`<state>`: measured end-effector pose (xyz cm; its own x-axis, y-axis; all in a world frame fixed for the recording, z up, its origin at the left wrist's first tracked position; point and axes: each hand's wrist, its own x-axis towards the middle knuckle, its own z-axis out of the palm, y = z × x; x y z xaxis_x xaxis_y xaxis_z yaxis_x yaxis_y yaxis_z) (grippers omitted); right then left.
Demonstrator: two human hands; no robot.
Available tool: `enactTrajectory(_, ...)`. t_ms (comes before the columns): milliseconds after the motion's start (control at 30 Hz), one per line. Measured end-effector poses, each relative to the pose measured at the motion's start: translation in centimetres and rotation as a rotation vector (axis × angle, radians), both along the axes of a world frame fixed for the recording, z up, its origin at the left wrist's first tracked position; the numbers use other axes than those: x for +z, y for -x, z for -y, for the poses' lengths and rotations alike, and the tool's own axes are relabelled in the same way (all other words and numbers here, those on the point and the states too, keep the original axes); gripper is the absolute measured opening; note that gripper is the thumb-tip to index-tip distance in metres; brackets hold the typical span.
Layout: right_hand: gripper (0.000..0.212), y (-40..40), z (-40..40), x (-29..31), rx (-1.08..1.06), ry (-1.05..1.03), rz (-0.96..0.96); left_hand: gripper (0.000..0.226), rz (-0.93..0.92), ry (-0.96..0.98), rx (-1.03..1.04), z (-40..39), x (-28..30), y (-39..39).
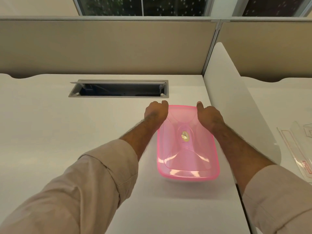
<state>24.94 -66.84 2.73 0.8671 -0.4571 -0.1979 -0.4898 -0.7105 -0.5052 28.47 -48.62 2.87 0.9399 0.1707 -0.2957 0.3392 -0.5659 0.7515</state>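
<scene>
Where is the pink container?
Head view: pink container right of centre on white desk, near the cable hatch, left hand and right hand gripping its far corners.

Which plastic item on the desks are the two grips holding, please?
The pink container: the left grip and right grip hold its far corners; the clear pieces lie untouched.

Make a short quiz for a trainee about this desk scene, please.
1. True or false: the lid of the pink translucent rectangular plastic container is off.
2. Where do the left-hand grip and the right-hand grip hold it? A) near corners B) far corners C) middle of the long sides
3. What is set into the white desk behind the container?
Key: 1 false; 2 B; 3 an open grey rectangular cable slot.
</scene>
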Motion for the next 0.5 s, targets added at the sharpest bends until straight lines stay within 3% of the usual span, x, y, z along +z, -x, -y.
enactTrajectory(267, 0.070, -0.29, 0.21, -0.57, -0.006, -0.053, 0.005, 0.025, 0.014, -0.011, -0.029, -0.62, -0.50, -0.21)
enactTrajectory(367, 0.062, -0.65, 0.39, -0.72, -0.025, -0.157, -0.001, 0.023, 0.002, 0.051, -0.025, -0.79, -0.57, -0.41)
enactTrajectory(500, 0.071, -0.69, 0.83, -0.65, -0.053, -0.294, -0.042, 0.022, -0.035, 0.096, -0.018, -0.72, -0.71, -0.62)
